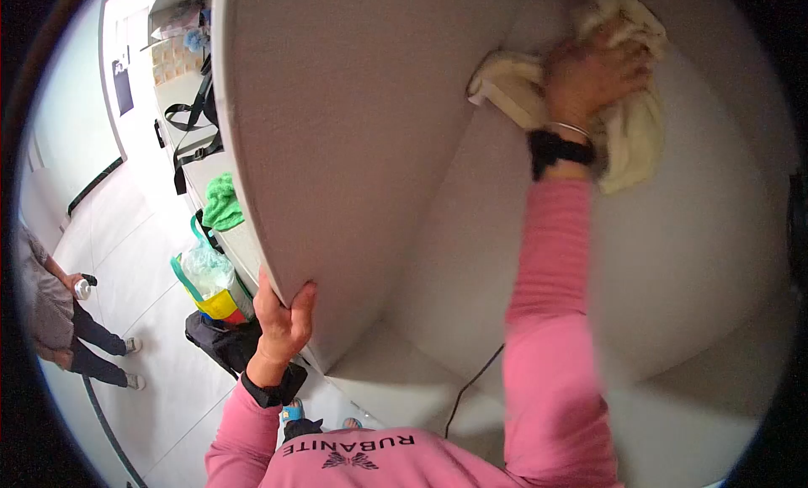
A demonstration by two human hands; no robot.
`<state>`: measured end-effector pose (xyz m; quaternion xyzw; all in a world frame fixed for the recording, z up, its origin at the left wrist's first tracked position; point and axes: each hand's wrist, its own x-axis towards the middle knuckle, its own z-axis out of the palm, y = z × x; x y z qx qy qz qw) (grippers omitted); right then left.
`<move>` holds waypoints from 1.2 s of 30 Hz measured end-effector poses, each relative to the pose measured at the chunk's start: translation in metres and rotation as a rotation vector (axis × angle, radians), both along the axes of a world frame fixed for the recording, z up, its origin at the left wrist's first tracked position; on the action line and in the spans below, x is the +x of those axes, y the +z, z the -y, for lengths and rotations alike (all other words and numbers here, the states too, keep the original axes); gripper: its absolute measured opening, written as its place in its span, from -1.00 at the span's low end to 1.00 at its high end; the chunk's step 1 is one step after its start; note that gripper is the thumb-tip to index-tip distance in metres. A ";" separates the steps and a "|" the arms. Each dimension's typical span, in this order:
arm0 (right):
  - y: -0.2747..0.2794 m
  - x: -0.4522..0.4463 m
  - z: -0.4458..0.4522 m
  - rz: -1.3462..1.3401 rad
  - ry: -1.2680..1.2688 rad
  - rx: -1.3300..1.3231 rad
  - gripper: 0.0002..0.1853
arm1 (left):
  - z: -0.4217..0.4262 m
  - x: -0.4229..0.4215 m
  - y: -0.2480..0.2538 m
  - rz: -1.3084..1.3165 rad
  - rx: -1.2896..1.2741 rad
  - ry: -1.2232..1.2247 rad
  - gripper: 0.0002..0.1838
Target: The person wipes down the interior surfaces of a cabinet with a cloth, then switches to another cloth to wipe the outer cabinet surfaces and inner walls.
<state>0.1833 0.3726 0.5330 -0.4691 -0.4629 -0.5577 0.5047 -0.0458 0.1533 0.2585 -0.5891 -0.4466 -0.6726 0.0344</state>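
Observation:
My right hand (593,75) reaches far up and presses a cream cloth (635,143) against the pale inner surface (505,227) of a large box-like unit. Folds of the cloth stick out on both sides of the hand, and its fingers are slightly blurred. Lower down, my left hand (284,324) grips the front edge of the upright side panel (353,134), thumb on the inner face and fingers around the outer side.
A dark cable (471,387) runs along the bottom. Left of the panel are a green cloth (223,203), black straps (198,117), a bag with clear plastic (209,273) and a black bag (223,341). Another person (63,303) stands on the tiled floor, holding a small white object.

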 end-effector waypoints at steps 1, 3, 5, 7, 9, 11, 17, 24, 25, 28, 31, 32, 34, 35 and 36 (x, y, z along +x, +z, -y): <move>-0.004 -0.018 -0.002 -0.080 -0.002 0.029 -0.28 | -0.001 0.001 -0.001 0.001 -0.006 -0.001 -0.60; -0.047 -0.044 -0.032 0.184 0.191 -0.070 -0.28 | 0.000 0.001 0.000 0.010 0.015 0.010 -0.61; -0.099 -0.033 -0.023 0.276 0.262 -0.215 -0.28 | 0.003 0.002 0.003 0.027 -0.008 0.003 -0.62; -0.148 -0.005 0.004 0.439 0.220 -0.490 -0.33 | 0.004 -0.001 0.000 0.040 -0.040 -0.014 -0.63; -0.214 0.037 0.025 0.562 0.199 -0.753 -0.38 | -0.002 -0.004 -0.012 0.004 -0.015 -0.024 -0.61; -0.280 0.079 0.039 0.599 0.234 -0.978 -0.42 | 0.002 -0.001 -0.006 -0.016 0.016 -0.062 -0.57; -0.282 0.089 0.047 0.325 0.460 -0.944 -0.53 | 0.000 0.003 -0.001 0.018 0.065 -0.065 -0.56; -0.044 -0.084 0.064 -0.339 1.374 -0.100 -0.55 | 0.005 0.005 0.010 0.016 -0.006 -0.043 -0.68; -0.047 -0.107 0.068 -0.205 1.093 -0.002 -0.53 | 0.003 0.005 0.010 0.080 -0.012 -0.056 -0.68; -0.124 -0.123 0.096 -0.069 1.235 -0.018 -0.44 | -0.004 -0.001 0.001 0.008 0.044 -0.029 -0.46; -0.289 -0.109 0.142 0.138 1.368 -0.680 -0.43 | -0.001 -0.005 0.001 -0.051 -0.001 -0.006 -0.15; -0.346 -0.105 0.157 0.150 1.414 -0.920 -0.46 | -0.002 -0.004 0.002 -0.050 0.015 -0.042 -0.13; -0.407 -0.093 0.184 0.062 1.659 -1.202 -0.43 | -0.002 -0.005 -0.008 0.123 -0.097 -0.245 0.11; -0.439 -0.087 0.176 0.242 1.479 -1.079 -0.34 | -0.004 -0.007 -0.010 0.123 -0.099 -0.241 0.11; -0.461 -0.085 0.169 0.229 1.482 -1.091 -0.34 | -0.002 -0.008 -0.013 0.120 -0.140 -0.241 0.11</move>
